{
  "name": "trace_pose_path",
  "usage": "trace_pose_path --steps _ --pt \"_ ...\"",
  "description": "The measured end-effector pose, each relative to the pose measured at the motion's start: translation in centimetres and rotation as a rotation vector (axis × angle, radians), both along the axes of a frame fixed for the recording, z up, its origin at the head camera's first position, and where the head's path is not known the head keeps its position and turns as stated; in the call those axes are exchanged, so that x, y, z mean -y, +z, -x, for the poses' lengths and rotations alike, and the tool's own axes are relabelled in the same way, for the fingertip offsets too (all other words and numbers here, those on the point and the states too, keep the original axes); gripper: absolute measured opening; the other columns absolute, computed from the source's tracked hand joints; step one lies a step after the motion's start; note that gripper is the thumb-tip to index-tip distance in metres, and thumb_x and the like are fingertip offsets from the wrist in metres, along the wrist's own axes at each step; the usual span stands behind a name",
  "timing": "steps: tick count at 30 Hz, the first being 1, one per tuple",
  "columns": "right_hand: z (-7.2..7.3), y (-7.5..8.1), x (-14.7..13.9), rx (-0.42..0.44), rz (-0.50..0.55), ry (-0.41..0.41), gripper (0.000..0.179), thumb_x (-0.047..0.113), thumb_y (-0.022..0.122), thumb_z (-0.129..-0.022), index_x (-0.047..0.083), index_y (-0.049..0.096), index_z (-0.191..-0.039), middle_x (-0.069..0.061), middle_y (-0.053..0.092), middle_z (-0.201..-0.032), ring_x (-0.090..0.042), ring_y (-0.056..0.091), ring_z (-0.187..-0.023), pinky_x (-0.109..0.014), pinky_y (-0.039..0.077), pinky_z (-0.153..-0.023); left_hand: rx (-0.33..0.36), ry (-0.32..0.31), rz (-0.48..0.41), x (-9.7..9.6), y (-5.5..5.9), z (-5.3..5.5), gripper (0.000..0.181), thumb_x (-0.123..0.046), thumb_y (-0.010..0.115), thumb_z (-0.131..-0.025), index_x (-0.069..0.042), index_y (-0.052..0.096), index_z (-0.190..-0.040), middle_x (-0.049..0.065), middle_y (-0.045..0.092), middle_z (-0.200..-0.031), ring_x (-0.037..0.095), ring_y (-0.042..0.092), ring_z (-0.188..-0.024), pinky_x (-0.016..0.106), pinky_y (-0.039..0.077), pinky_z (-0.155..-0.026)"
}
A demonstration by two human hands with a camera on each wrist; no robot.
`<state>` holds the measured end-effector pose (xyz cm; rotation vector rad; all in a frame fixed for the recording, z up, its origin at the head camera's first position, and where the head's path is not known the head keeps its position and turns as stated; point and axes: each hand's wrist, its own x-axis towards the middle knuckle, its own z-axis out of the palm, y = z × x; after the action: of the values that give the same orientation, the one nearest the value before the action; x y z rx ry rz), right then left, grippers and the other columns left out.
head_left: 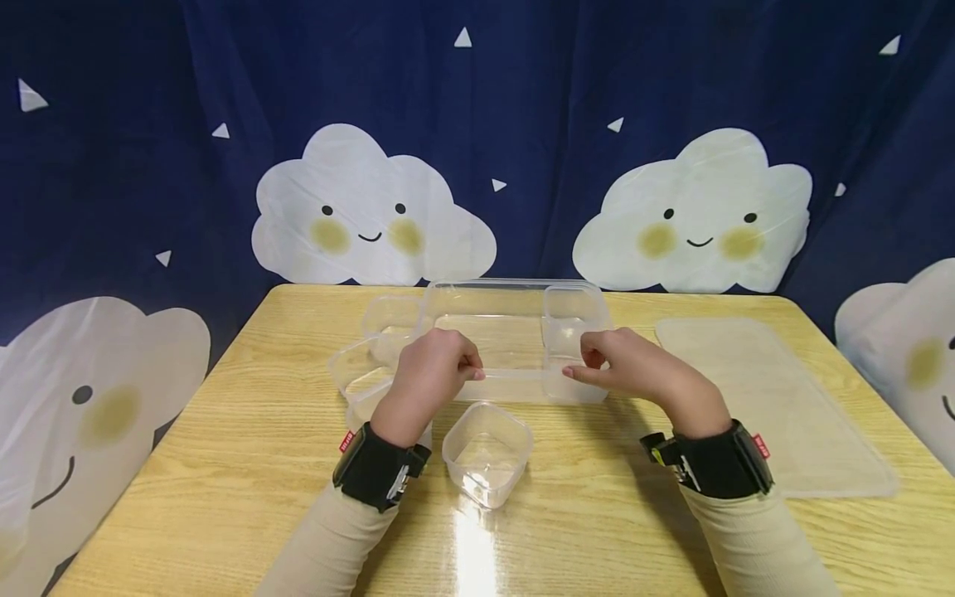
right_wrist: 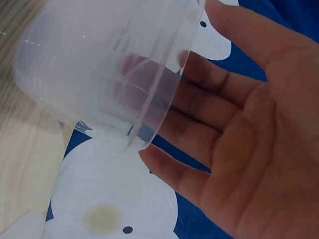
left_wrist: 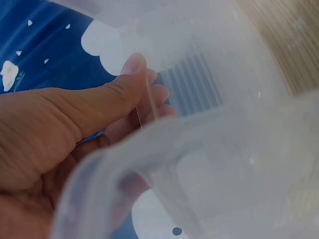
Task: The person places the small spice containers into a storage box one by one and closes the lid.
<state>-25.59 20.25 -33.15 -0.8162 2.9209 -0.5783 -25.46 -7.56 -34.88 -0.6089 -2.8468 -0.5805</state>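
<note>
A large clear plastic food container (head_left: 515, 386) stands near the back of the table. My left hand (head_left: 433, 373) is at its near rim; in the left wrist view the thumb (left_wrist: 117, 92) and fingers pinch a thin clear wall. My right hand (head_left: 645, 365) hovers at the container's right end, over small clear boxes (head_left: 570, 311) set inside it. In the right wrist view the fingers (right_wrist: 197, 102) show partly through clear plastic, with the thumb apart at the rim. A square clear box (head_left: 488, 456) stands in front, between the forearms.
More small clear boxes (head_left: 391, 311) cluster left of the container, partly hidden by the left hand. A flat translucent lid (head_left: 768, 406) lies on the right of the wooden table (head_left: 246, 464). A dark blue cloud-patterned curtain (head_left: 537, 99) hangs behind the table's back edge.
</note>
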Motion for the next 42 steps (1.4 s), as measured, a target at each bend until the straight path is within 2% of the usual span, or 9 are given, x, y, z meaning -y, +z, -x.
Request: trace_pose_path --steps 10,18,24,31,34,38,42 --pt "-0.3 0.3 -0.7 0.004 0.020 -0.013 0.039 0.031 0.069 -0.098 0.014 0.049 -0.069 0.007 0.036 -0.060 -0.010 0.036 -0.054 -0.028 0.031 -0.056 -0.004 -0.005 -0.003 -0.1 -0.1 0.1 0.008 -0.024 0.084 -0.084 -0.020 0.080 -0.079 -0.007 0.073 -0.079 0.012 0.067 -0.074 0.033 0.053 -0.061" --pt "-0.1 0.3 -1.0 0.035 -0.017 0.003 0.033 0.029 0.077 -0.091 0.012 0.055 -0.074 0.004 0.049 -0.066 -0.012 0.042 -0.060 -0.030 0.037 -0.061 -0.003 -0.004 -0.001 -0.2 0.0 0.0 0.008 -0.023 0.084 -0.084 -0.019 0.080 -0.079 -0.007 0.072 -0.079 0.013 0.067 -0.075 0.034 0.054 -0.062" --pt "0.0 0.4 -1.4 0.025 -0.012 0.046 0.031 0.024 0.079 -0.090 0.014 0.058 -0.069 0.006 0.056 -0.065 -0.010 0.045 -0.059 -0.028 0.039 -0.060 -0.003 -0.017 0.016 -0.3 0.2 -0.1 0.009 -0.022 0.083 -0.085 -0.018 0.079 -0.079 -0.006 0.072 -0.079 0.014 0.067 -0.075 0.034 0.054 -0.063" --pt "0.4 0.4 -1.9 0.016 -0.006 0.055 0.044 0.022 0.079 -0.089 0.015 0.045 -0.064 0.007 0.059 -0.066 -0.010 0.045 -0.060 -0.028 0.036 -0.060 0.018 -0.046 0.046 -0.2 0.6 -0.1 0.005 -0.018 0.081 -0.088 -0.014 0.079 -0.085 -0.005 0.073 -0.083 0.015 0.067 -0.078 0.033 0.053 -0.064" --pt "0.5 0.5 -2.2 0.001 -0.018 0.050 0.048 0.021 0.080 -0.089 0.015 0.039 -0.063 0.008 0.050 -0.063 -0.010 0.038 -0.060 -0.028 0.033 -0.060 0.016 -0.032 0.073 0.1 0.7 -0.2 0.003 -0.016 0.081 -0.087 -0.014 0.079 -0.087 -0.004 0.073 -0.083 0.015 0.067 -0.078 0.034 0.054 -0.063" --pt "0.6 0.6 -3.2 -0.020 -0.036 0.025 0.042 0.021 0.081 -0.087 0.014 0.048 -0.062 0.009 0.047 -0.062 -0.010 0.035 -0.060 -0.028 0.032 -0.060 0.008 -0.008 0.091 0.6 0.8 -0.2 0.004 -0.015 0.083 -0.086 -0.016 0.079 -0.086 -0.004 0.072 -0.082 0.015 0.067 -0.077 0.035 0.054 -0.065" --pt "0.6 0.7 -4.2 0.022 -0.039 -0.016 0.031 0.023 0.082 -0.087 0.014 0.061 -0.065 0.008 0.053 -0.064 -0.012 0.039 -0.061 -0.029 0.034 -0.061 0.026 -0.011 0.079 0.7 0.8 -0.1 0.004 -0.014 0.083 -0.086 -0.017 0.080 -0.087 -0.005 0.073 -0.084 0.015 0.066 -0.079 0.035 0.055 -0.068"
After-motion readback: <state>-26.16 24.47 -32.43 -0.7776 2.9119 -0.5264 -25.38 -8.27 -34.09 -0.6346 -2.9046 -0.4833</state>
